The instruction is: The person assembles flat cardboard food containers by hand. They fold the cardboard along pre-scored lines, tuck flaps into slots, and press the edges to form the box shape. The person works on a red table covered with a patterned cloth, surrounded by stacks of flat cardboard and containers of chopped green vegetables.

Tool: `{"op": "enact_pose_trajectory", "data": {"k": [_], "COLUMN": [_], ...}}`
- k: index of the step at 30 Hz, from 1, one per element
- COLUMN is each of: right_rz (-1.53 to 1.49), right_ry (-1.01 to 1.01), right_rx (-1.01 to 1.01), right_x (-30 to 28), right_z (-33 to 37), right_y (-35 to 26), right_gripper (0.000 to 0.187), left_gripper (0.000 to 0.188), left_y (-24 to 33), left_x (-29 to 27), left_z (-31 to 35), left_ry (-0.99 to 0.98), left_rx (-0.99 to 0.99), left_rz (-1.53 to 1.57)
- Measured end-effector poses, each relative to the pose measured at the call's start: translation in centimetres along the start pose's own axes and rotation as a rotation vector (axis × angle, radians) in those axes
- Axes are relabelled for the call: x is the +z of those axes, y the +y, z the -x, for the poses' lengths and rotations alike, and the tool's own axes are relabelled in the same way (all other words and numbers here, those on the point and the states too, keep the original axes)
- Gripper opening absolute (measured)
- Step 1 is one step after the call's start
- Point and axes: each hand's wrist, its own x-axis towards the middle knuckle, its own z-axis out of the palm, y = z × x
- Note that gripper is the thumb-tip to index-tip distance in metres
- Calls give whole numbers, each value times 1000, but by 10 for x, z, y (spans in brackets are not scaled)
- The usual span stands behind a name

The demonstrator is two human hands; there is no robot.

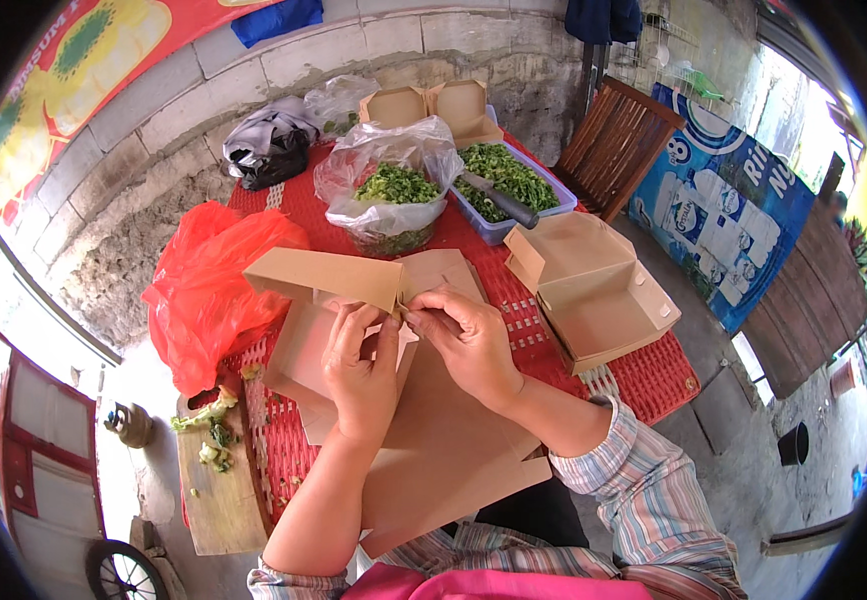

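Observation:
In front of me is a partly folded brown cardboard food box (334, 272), its side wall standing up and its pale inside showing. My left hand (362, 372) pinches the box's corner from the left. Fingers together, my right hand (466, 345) pinches the same corner from the right; the tab between the fingertips is mostly hidden. Under my forearms, flat unfolded cardboard blanks (454, 470) lie over the table's near edge and my lap. To the right of my hands stands a folded cardboard box (604, 310) with its lid open.
On the red woven table cover (654, 385) are a clear bag of chopped greens (394, 186), a lilac tub (496, 232) of greens with a dark-handled knife (502, 200), and a red plastic bag (209, 300). A wooden board (219, 500) holds vegetable scraps. A wooden chair (614, 140) stands behind.

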Motion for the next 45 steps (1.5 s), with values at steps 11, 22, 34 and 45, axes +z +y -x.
{"op": "enact_pose_trajectory", "data": {"k": [11,22,34,45], "right_rz": [265,373,338,515], "right_ry": [72,119,21,53], "right_rx": [-221,-333,-241,-348], "right_x": [4,-16,-18,-28], "right_z": [0,-16,-9,-18], "right_y": [-4,7,11,-1], "right_gripper": [22,31,29,22], "left_gripper": [40,32,29,21], "left_y": [6,33,27,33], "left_x": [-1,-28,-46,-73], "left_z": [2,-14,-35,-38], "left_ry": [-55,-184,-223,-297], "left_rx": [219,335,318,80], "left_rz": [-20,-246,-703,-808]}}
